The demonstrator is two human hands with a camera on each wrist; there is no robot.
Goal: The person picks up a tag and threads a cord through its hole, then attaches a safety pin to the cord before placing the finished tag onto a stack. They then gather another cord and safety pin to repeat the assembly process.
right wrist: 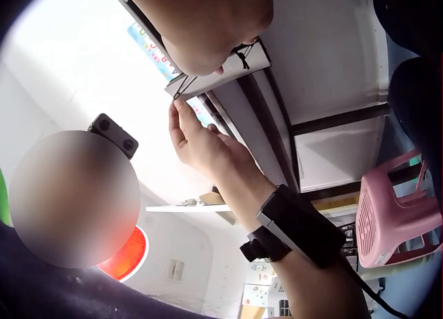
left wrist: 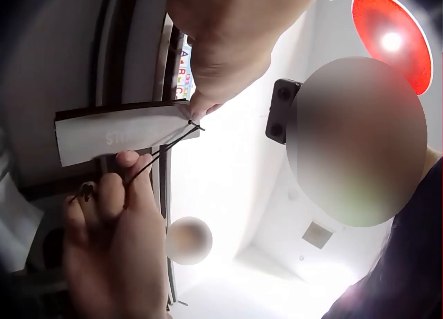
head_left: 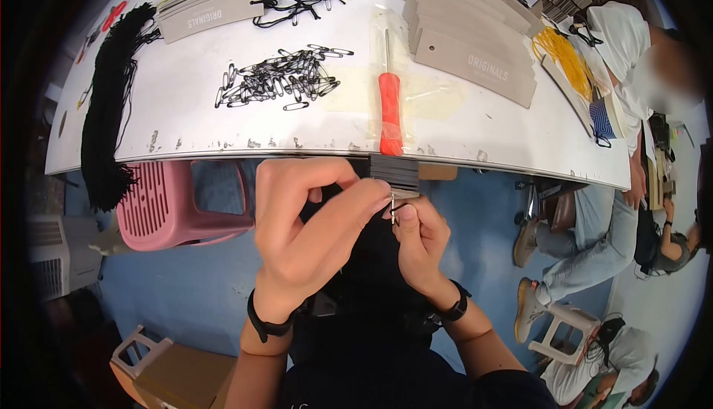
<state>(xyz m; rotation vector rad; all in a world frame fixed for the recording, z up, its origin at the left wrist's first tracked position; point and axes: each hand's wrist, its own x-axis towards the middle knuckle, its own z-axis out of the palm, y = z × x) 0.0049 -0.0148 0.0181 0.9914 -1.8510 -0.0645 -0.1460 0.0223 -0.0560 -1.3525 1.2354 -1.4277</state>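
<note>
Close to the table's front edge, both hands meet at a grey printed card tag [left wrist: 90, 139], whose dark face [head_left: 394, 170] shows in the head view. With thumb and forefinger, my left hand [head_left: 308, 220] pinches at the tag's end, where a small silver pin [head_left: 393, 205] shows. A thin black cord [left wrist: 163, 151] runs taut from there to my right hand [head_left: 423, 242]. The right fingers curl round this cord, with fingertips right at the tag's edge. The cord's knot [left wrist: 86, 189] sits by the right fingers.
On the white table [head_left: 178, 131] lie loose safety pins [head_left: 282, 79], a taped-down red-handled screwdriver [head_left: 390, 112], grey tag stacks [head_left: 475, 56] and a bundle of black cords [head_left: 108, 112]. A pink stool [head_left: 171, 205] stands below left. Another person [head_left: 620, 45] sits at right.
</note>
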